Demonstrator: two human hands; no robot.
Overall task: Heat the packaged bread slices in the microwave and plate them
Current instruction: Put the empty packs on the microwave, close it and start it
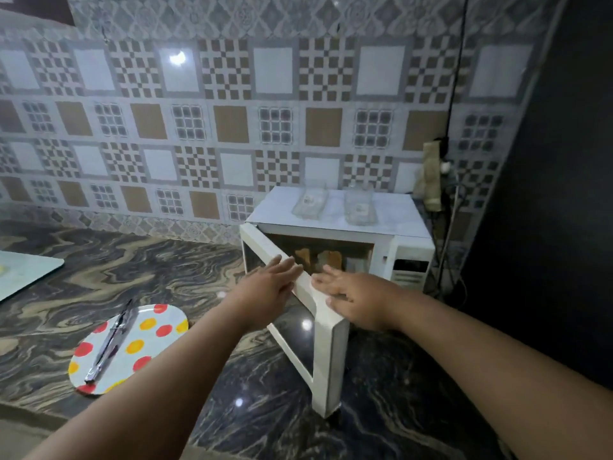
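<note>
Two browned bread slices (318, 258) are being seen standing upright inside the white microwave (411, 257), at twelve o'clock from the hands. Its glossy door (298, 313) is being touched by straight, relaxed fingers of the left hand (270, 285) and right hand (351, 295). Metal tongs (109, 343) are lying along a dotted oval plate (146, 340) on the marbled desk (132, 267).

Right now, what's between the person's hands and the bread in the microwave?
In the head view, only the open door's top edge: the left hand and right hand rest on it. Beyond it, the bread slices stand unobstructed inside the microwave.
</note>
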